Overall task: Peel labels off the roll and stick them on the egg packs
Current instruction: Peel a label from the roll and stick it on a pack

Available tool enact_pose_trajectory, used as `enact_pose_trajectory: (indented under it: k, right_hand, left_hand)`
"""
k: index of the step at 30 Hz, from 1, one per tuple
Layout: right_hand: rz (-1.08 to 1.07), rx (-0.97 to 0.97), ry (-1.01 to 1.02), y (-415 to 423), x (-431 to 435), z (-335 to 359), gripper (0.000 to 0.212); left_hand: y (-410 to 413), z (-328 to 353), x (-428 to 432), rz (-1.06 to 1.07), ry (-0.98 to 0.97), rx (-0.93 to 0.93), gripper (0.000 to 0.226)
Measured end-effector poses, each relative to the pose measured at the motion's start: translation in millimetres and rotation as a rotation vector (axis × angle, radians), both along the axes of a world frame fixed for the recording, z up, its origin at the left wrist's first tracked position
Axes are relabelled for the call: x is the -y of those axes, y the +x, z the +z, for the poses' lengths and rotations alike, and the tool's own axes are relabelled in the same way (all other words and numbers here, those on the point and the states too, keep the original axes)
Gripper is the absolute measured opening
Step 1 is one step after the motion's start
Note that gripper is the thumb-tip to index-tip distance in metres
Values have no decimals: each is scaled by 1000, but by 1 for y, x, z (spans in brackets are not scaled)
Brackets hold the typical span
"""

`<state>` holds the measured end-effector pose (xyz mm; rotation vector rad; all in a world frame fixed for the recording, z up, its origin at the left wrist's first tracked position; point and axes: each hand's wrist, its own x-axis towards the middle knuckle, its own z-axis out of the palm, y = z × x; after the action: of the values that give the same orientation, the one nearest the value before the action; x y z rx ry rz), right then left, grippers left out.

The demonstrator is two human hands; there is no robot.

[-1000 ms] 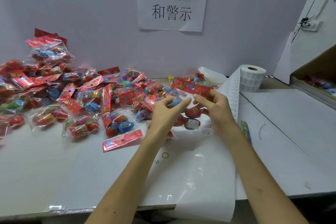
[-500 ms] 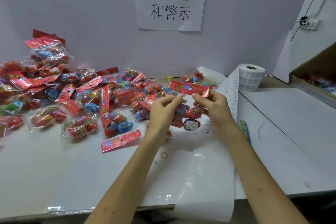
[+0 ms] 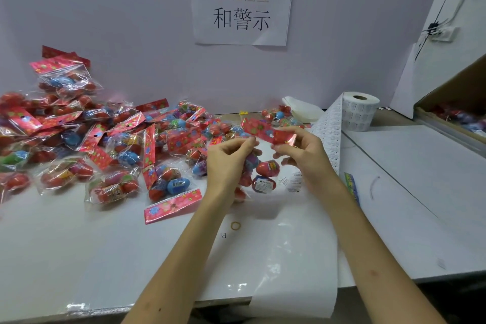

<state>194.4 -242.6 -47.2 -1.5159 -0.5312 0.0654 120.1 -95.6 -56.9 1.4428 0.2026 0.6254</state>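
Now my left hand [image 3: 228,158] and right hand [image 3: 302,155] each pinch the egg pack [image 3: 264,168] beside its header card [image 3: 263,131]; the bag looks light, slippery and floppy, so the stiff card seems the safest hold.

The left hand [image 3: 227,163] covers the left side of the held egg pack [image 3: 265,173], so the eggs there cannot be made out. The strip of labels [image 3: 330,126] runs down behind the right hand [image 3: 306,155] and its forearm, with its lower end out of sight. Print on the label roll [image 3: 360,113] is too small to read. The pile of egg packs [image 3: 79,139] is cut off at the left edge. The cardboard box [image 3: 452,92] is cut off at the right, its contents blurred. Whether a label sits between the fingers [image 3: 285,148] cannot be told.
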Motion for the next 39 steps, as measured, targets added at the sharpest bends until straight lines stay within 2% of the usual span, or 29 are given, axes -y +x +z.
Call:
enact_pose_trajectory:
  k: [2,4,7,11,14,16,18,19,22,23,24,29,31,35,39]
  right_hand:
    - [28,45,-42,1,5,3,43]
    - [88,75,-122,4,11,9,45]
    - [187,72,-335,11,20,22,36]
    - [362,113,-623,23,27,35,15]
    - [409,33,-611,37,37,37,16]
    - [338,-41,-525,51,51,35,19]
    - [193,-107,-298,69,70,35,15]
    - [106,-151,-75,78,82,37,8]
    - [-209,-289,734,104,124,43,14]
    - [-300,-322,853,112,137,42,14]
    - [-364,-355,861,118,147,39,20]
    - [-310,-430,513,119,146,17,42]
    - [-298,-379,409,109,133,19,38]
    - [-223,-219,175,90,99,39,20]
    - [-41,-26,-58,73,57,67,17]
  left_hand:
    - [0,-2,0,-32,18,-20,11]
    - [0,-3,1,-59,47,-16,9]
    - [1,-3,1,-75,113,-14,8]
    - [3,-4,5,-87,209,-28,6]
    - [5,-4,6,-33,152,-27,10]
    - [6,-3,3,1,52,-26,15]
    - [7,-3,-1,26,-9,-26,19]
    - [8,-3,-2,30,-21,-24,18]
    - [9,-4,0,20,-11,-35,22]
    - [9,-4,1,16,-3,-42,23]
    - [9,-5,1,13,4,-47,24]
    - [8,-5,1,23,14,-63,25]
    - [6,-4,1,32,33,-69,25]
    - [3,-3,7,59,183,-40,6]
    - [2,4,12,53,364,-33,9]
